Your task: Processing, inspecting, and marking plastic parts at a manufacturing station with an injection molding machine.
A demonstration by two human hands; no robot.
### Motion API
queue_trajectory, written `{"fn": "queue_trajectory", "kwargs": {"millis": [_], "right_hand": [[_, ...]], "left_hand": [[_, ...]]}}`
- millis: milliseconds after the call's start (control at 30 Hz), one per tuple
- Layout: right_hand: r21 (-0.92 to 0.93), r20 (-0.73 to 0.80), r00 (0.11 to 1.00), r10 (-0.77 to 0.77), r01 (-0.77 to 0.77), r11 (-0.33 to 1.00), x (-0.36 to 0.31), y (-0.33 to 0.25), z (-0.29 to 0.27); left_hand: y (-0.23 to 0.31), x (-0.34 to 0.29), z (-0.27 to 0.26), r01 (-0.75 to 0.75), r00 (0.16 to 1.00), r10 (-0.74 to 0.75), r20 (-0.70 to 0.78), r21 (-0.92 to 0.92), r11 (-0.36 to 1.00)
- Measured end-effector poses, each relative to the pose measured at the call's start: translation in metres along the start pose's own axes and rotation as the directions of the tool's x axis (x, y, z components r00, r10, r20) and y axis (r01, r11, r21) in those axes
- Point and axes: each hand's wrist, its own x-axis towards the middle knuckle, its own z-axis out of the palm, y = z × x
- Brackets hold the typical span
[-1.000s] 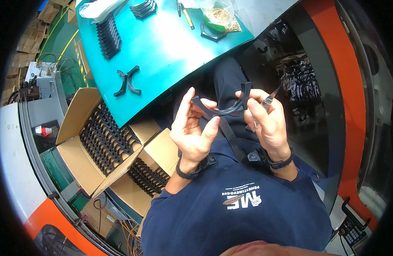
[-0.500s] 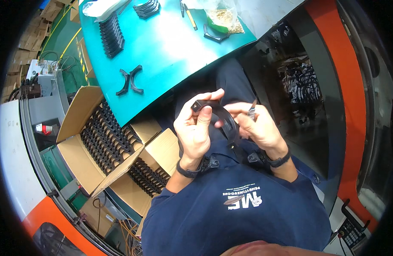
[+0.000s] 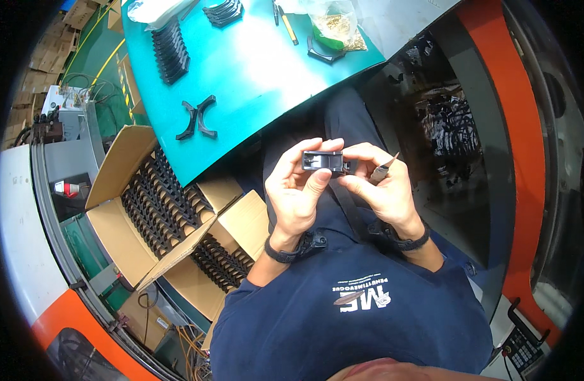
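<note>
My left hand (image 3: 293,193) grips a black curved plastic bracket (image 3: 322,161), thumb below and fingers above. One boxy, hollow end of the bracket faces up at me; the rest is mostly hidden behind it. My right hand (image 3: 388,193) is closed with a small pointed blade, like a knife (image 3: 382,171), sticking up between its fingers. Its thumb and fingertip also touch the right side of the bracket. Both hands are over my lap, in front of the table's near edge.
On the green tabletop (image 3: 241,108) lie two curved brackets (image 3: 195,120), a bracket row (image 3: 170,51), another bracket group (image 3: 223,13), a single bracket (image 3: 324,54), a yellow cutter (image 3: 289,30) and a bag of brass-coloured pieces (image 3: 336,26). A cardboard box (image 3: 111,232) of brackets stands left.
The bracket has been turned so its hollow end faces up at me, where its curved arc showed before. My right hand has come to the bracket's side, with the blade still in it.
</note>
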Motion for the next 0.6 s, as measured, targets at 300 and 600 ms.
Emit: {"fn": "queue_trajectory", "kwargs": {"millis": [300, 600], "right_hand": [[0.651, 0.302, 0.912, 0.279, -0.411, 0.639, 0.010, 0.009, -0.015], [0.786, 0.341, 0.896, 0.284, -0.438, 0.437, 0.010, 0.024, -0.011]], "left_hand": [[0.001, 0.010, 0.001, 0.083, 0.997, -0.083, 0.005, 0.084, 0.993], [-0.004, 0.010, -0.002, 0.058, 0.997, -0.067, 0.034, 0.209, 0.976]]}}
